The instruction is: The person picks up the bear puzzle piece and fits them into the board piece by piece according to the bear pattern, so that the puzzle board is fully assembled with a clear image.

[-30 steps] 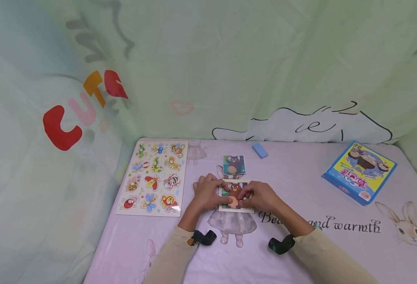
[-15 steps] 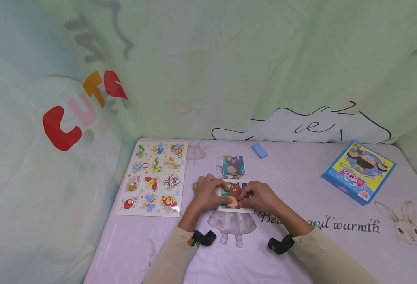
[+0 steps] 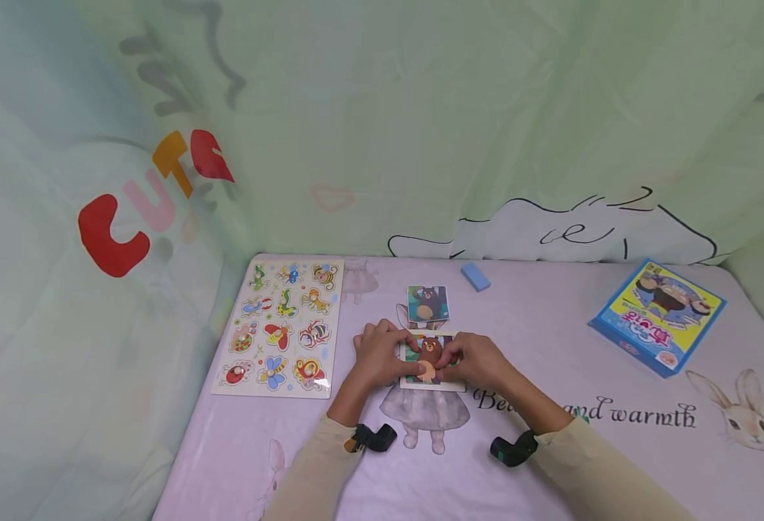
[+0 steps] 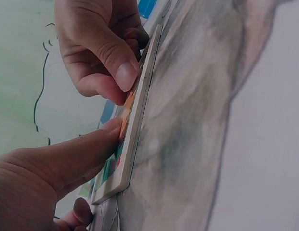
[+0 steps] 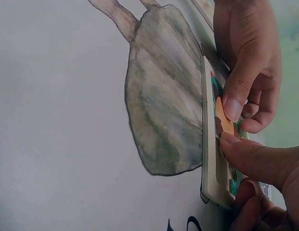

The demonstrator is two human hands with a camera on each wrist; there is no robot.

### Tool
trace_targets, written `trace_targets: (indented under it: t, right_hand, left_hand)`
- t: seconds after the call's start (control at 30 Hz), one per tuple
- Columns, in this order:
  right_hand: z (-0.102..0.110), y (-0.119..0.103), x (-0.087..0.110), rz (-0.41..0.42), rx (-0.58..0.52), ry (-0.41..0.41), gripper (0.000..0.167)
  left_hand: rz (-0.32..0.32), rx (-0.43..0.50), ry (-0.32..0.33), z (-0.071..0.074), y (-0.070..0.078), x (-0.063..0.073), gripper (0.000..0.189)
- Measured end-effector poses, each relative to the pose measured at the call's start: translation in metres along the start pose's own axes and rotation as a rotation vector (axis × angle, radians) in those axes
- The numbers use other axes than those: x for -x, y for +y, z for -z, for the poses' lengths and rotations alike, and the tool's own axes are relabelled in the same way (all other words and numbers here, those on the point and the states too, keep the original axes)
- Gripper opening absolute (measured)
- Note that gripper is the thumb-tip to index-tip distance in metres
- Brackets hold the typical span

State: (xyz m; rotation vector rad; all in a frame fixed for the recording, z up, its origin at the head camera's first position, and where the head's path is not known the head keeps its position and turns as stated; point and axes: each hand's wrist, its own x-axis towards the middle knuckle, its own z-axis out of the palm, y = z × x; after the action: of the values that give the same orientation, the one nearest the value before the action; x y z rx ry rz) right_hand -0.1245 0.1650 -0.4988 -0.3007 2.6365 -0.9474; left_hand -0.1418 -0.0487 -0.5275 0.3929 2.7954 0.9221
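In the head view, a square jigsaw puzzle with a brown bear (image 3: 430, 349) lies in a white-framed tray (image 3: 450, 386) on the table. My left hand (image 3: 380, 356) comes over its left side, its straight thumb pressing the bear's orange belly and its index finger bent at the upper left. From the right, my right hand (image 3: 476, 359) pinches a puzzle piece at the belly's right edge between thumb and index finger. Both thumbs meet close over the belly in the right wrist view, where a piece edge (image 5: 220, 144) stands slightly raised. The fingers cover parts of the picture.
Just behind the tray lies a bear picture card (image 3: 428, 303). A blue block (image 3: 476, 276) is farther back. An insect peg puzzle board (image 3: 278, 329) lies on the left, and a blue and yellow box (image 3: 660, 316) on the right. Curtains (image 3: 382, 130) hang behind the table.
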Motion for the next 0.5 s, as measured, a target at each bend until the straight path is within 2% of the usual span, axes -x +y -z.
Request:
trace_targets:
  t: [0.5]
  right_hand:
    - [0.0003, -0.0013, -0.0002, 0.008, 0.012, 0.006, 0.013]
  left_hand:
    - [-0.002, -0.006, -0.005, 0.0019, 0.0021, 0.0006, 0.029]
